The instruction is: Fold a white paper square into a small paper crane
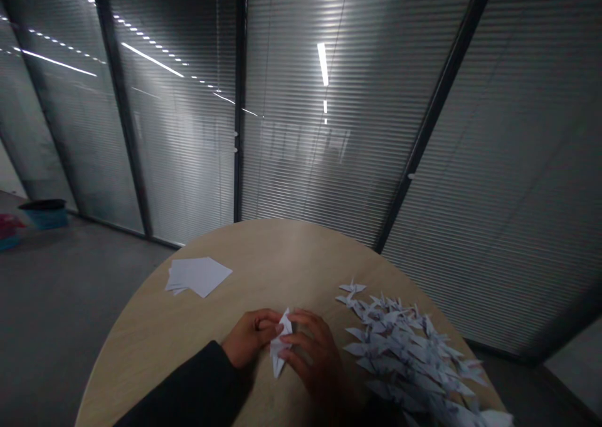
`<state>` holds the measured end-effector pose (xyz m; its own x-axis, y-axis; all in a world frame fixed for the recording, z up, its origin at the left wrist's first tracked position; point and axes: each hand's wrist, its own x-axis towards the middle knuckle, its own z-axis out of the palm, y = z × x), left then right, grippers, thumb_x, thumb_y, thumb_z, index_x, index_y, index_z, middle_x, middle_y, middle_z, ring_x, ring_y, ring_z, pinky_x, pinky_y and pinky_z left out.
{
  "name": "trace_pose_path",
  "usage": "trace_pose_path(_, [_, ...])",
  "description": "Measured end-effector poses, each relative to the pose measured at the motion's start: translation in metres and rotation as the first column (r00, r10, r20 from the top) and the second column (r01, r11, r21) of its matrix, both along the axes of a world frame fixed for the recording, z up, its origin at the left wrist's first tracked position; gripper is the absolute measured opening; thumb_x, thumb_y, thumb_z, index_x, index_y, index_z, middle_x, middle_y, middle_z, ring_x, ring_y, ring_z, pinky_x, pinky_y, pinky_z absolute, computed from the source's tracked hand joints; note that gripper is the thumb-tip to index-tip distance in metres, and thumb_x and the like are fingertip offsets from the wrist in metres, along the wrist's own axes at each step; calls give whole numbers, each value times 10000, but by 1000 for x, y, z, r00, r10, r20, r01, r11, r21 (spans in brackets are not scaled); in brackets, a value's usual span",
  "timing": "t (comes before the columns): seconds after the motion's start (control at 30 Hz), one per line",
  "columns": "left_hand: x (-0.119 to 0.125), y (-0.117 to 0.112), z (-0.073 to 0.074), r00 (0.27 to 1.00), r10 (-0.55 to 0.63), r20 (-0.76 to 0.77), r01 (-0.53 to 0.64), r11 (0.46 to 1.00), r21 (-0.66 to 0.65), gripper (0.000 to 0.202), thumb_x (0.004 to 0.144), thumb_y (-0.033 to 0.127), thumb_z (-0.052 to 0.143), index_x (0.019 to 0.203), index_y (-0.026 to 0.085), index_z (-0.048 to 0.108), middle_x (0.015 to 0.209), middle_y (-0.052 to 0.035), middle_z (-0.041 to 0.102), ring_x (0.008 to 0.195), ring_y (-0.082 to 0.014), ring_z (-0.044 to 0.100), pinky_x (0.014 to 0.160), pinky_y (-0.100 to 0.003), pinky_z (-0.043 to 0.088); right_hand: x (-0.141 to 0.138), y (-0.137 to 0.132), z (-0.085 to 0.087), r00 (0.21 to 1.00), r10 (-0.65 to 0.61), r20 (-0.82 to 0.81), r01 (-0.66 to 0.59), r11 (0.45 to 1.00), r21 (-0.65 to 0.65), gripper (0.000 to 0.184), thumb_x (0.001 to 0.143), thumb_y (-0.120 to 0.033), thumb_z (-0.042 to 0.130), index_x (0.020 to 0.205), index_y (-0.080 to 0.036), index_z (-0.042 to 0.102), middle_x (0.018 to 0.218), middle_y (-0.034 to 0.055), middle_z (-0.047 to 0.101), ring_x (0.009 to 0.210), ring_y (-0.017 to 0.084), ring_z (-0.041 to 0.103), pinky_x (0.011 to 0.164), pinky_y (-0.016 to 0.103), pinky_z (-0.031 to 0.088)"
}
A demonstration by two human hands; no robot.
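Observation:
Between my two hands is a small folded piece of white paper (pixel 279 350), narrow and pointed at its top and bottom ends. My left hand (pixel 248 338) pinches its left edge, with the thumb lying on the paper's face. From the right, my right hand (pixel 316 352) grips the same folded paper, its curved fingers touching the upper tip and the right side. The paper is just over the table or resting on it; I cannot tell which. To the right of my right hand spreads a large heap of folded white paper cranes (pixel 404 345).
The round wooden table (pixel 291 245) stands before a glass partition with blinds (pixel 324 151). A loose stack of white paper sheets (pixel 200 275) lies at the table's left. On the floor at far left is a blue bin with a black liner (pixel 46 214).

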<state>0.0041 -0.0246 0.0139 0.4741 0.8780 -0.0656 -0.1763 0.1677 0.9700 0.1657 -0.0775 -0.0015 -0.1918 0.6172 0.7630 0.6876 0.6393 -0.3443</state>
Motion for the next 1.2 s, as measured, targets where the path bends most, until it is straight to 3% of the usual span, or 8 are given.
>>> trace_pose_path(0.23, [2,-3,0,999,-39,-17,39,999,12,519,480,548,807,728,109,684,534,12,609,476,-89,502,501,-215,376,3,0,4,996,-86,-28,84,994,-70,99,868,-224,550,795,-238,615,950,39,640,922,183,599,807,338,514])
trace_pose_path(0.4, [3,-6,6,998,-53,21,52,998,36,493,571,593,738,649,113,660,523,13,594,478,-85,501,486,-207,388,4,3,-2,982,-153,-109,143,985,-97,111,871,-258,539,765,-238,563,852,31,627,840,183,596,745,325,504])
trace_pose_path(0.63, [3,-6,4,993,-88,82,91,995,-40,433,418,299,901,766,137,702,661,-14,716,598,-117,619,629,-227,459,3,4,-4,970,-173,-169,147,976,-159,118,874,-284,527,764,-242,521,820,25,604,804,186,580,739,314,475])
trace_pose_path(0.93, [4,-8,5,998,-45,47,46,998,-33,406,427,309,894,731,124,699,621,-27,728,558,-133,630,577,-223,443,3,4,-6,943,-276,-184,219,935,-279,114,812,-335,581,783,-233,540,770,-7,611,761,173,605,706,256,452])
trace_pose_path(1.2, [3,-8,4,1000,-2,27,3,999,-39,502,410,319,900,810,120,672,623,-50,739,555,-146,643,580,-232,460,5,1,0,969,-200,-146,136,922,-362,54,803,-266,578,760,-234,581,763,-11,654,742,163,631,675,231,458])
